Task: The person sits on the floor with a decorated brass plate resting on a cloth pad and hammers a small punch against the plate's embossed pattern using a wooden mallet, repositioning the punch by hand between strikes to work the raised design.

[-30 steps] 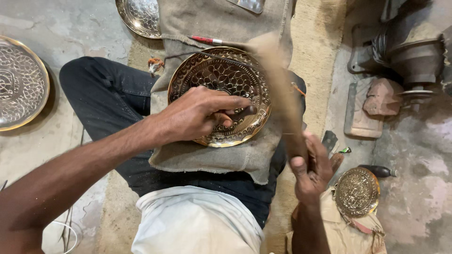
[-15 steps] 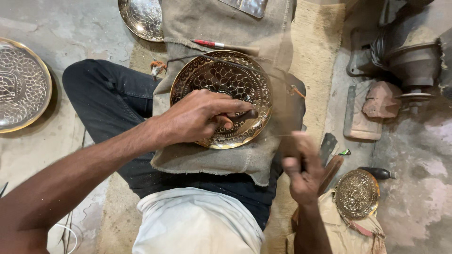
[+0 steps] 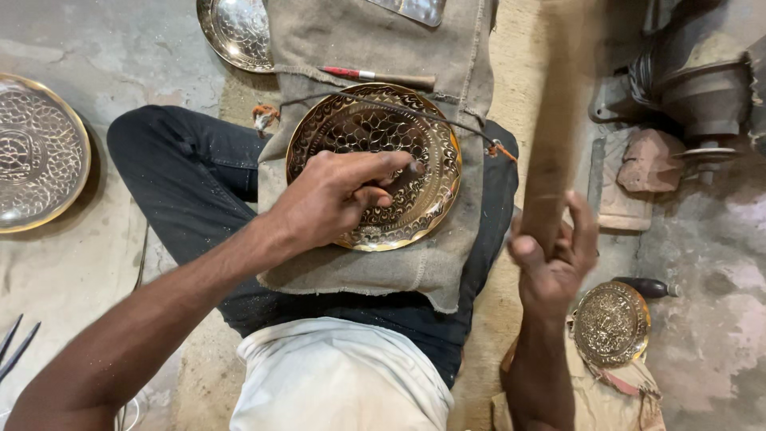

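A round engraved brass plate (image 3: 423,132) lies on a burlap cloth (image 3: 375,48) spread over my lap. My left hand (image 3: 335,195) rests on the plate, its fingers pinched around a small metal chisel (image 3: 403,177) whose tip touches the engraved face. My right hand (image 3: 554,259) is raised at the right and grips a long wooden mallet (image 3: 558,120), blurred by motion and pointing up and away from me. A thin cord (image 3: 447,121) crosses the plate's upper rim.
A red-handled tool (image 3: 375,76) lies on the cloth above the plate. A big embossed tray (image 3: 36,152) sits at the left, another silvery dish (image 3: 235,32) at top. A small brass plate (image 3: 610,323) and a dark-handled tool (image 3: 646,286) lie at the right, near metal gear (image 3: 694,88).
My right hand dipped with the mallet toward the chisel half a second ago, then swung it back up and to the right. My left hand stayed on the plate.
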